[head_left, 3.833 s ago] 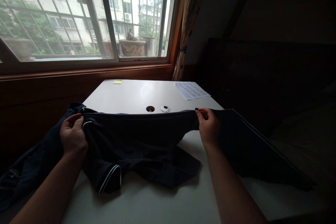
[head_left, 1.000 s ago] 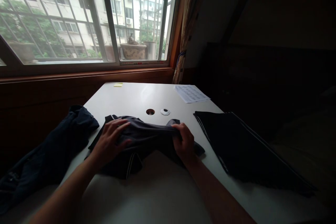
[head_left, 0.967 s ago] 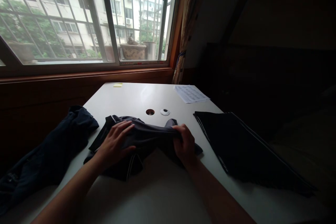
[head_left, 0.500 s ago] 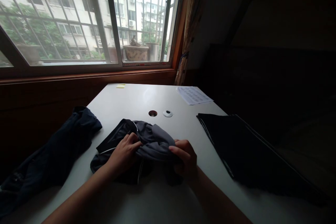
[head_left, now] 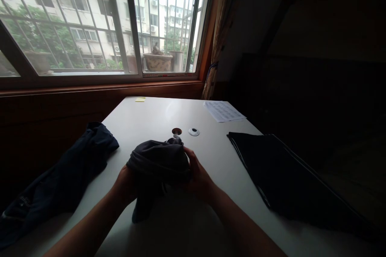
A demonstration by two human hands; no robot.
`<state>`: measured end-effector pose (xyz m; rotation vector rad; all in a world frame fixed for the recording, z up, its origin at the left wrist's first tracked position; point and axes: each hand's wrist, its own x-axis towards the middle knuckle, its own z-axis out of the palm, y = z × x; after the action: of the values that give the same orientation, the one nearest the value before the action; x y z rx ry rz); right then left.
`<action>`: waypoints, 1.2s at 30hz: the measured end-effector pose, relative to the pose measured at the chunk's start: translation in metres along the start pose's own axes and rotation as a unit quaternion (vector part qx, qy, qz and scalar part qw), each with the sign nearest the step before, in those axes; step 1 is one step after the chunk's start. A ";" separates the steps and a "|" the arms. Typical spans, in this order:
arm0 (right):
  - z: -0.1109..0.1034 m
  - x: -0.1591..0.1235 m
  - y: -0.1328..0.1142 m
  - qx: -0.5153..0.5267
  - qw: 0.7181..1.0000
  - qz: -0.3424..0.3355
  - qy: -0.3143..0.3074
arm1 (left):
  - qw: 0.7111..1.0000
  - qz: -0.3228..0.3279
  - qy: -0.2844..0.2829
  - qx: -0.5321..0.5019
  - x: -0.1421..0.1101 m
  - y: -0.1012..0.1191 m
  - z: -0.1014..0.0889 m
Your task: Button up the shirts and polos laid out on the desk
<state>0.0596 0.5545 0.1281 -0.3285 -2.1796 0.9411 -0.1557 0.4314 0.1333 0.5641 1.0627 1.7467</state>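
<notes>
From far off, I'd mind the loose flap (head_left: 142,209), on this side of the round hole (head_left: 177,131), so it won't drag. My left hand (head_left: 126,180) and right hand (head_left: 197,174) clamp the dark cloth (head_left: 158,158), closer to the hole, and should squeeze evenly.

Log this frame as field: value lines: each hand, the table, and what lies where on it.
Left hand: holds left side of bunched garment
Right hand: holds its right side
Table: white
Left: navy garment
Right: dark cloth, laid flat
Far left: yellow note
Far right: papers
Beyond the hands: round hole, white cap
</notes>
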 end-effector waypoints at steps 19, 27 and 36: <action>0.009 0.006 0.008 0.165 0.965 0.173 0.108 | 0.944 0.051 -0.241 0.220 0.003 -0.028 0.010; 0.014 0.001 -0.018 0.400 0.888 0.169 -0.148 | 0.969 0.011 -0.085 0.232 0.002 -0.021 0.005; -0.003 0.003 0.009 0.322 0.919 0.216 -0.068 | 0.964 0.155 0.156 0.148 0.015 0.054 -0.022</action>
<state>0.0593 0.5634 0.1246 -0.4336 -1.8028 1.9070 -0.2059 0.4288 0.1667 0.6824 1.5411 2.0091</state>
